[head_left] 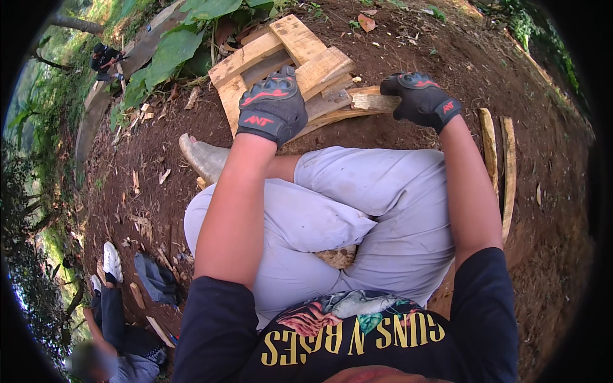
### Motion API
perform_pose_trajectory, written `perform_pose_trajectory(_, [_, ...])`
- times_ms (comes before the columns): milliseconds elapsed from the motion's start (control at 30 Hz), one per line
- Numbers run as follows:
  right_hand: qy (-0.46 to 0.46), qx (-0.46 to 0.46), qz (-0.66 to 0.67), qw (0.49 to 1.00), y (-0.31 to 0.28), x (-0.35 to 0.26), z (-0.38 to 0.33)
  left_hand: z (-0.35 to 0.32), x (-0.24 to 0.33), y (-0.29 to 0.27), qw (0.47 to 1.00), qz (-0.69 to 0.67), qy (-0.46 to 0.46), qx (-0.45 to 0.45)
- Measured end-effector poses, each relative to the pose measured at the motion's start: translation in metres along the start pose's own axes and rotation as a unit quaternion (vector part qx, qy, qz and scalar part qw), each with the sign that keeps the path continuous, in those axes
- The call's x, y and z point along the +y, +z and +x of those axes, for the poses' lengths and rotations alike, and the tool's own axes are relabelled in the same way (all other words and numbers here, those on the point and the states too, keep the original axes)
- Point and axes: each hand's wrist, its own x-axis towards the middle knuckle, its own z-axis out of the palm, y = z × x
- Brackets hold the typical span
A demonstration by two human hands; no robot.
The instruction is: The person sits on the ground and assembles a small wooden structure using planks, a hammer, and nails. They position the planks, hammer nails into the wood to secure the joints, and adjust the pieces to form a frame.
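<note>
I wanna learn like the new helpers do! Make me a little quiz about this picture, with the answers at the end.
1. True or false: the left hand and the right hand both wear black gloves with red markings.
2. Pick one. What is the right hand gripping?
A) A green leaf
B) A piece of wood
C) A coil of rope
3. Which hand is nearer the big green leaves, and what is it next to?

Key
1. True.
2. B, a piece of wood, by its end.
3. The left hand; it is at the pale wooden boards.
</note>
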Motion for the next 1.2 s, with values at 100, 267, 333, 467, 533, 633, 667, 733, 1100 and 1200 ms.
perform_pose_trajectory(100, [0.015,-0.017,-0.001,1.000,-0.006,-0.006,-0.001,-0.001,0.001,0.001,1.000,0.002,0.001,0.006])
perform_pose_trajectory(267, [0.029,-0.018,0.065,0.997,-0.013,0.012,-0.004,0.001,-0.003,0.000,1.000,0.002,0.006,-0.003])
perform_pose_trajectory(333, [0.048,0.014,0.089,0.995,-0.015,0.022,-0.008,0.002,-0.003,0.000,1.000,0.000,0.005,-0.005])
perform_pose_trajectory(467, [0.045,0.032,0.086,0.995,-0.014,0.026,-0.011,0.003,-0.006,0.003,1.000,-0.004,0.006,-0.011])
perform_pose_trajectory(533, [0.055,0.043,0.066,0.995,-0.009,0.023,-0.010,0.005,-0.008,-0.002,0.999,-0.010,0.005,-0.033])
perform_pose_trajectory(633, [0.105,0.020,0.099,0.989,-0.015,0.008,-0.003,0.016,-0.016,-0.012,0.997,-0.026,-0.023,-0.066])
perform_pose_trajectory(667, [0.127,0.005,0.121,0.984,-0.018,0.004,-0.001,0.022,-0.022,-0.012,0.996,-0.033,-0.044,-0.064])
perform_pose_trajectory(733, [0.150,0.000,0.143,0.978,-0.004,0.012,0.011,0.031,-0.030,-0.014,0.994,-0.041,-0.086,-0.058])
perform_pose_trajectory(1100, [0.180,-0.081,0.233,0.952,-0.006,0.019,0.025,0.036,-0.033,-0.024,0.854,-0.463,-0.230,-0.063])
perform_pose_trajectory(1200, [0.184,-0.094,0.232,0.950,-0.008,0.015,0.029,0.048,-0.058,0.017,0.897,-0.375,-0.222,-0.075])
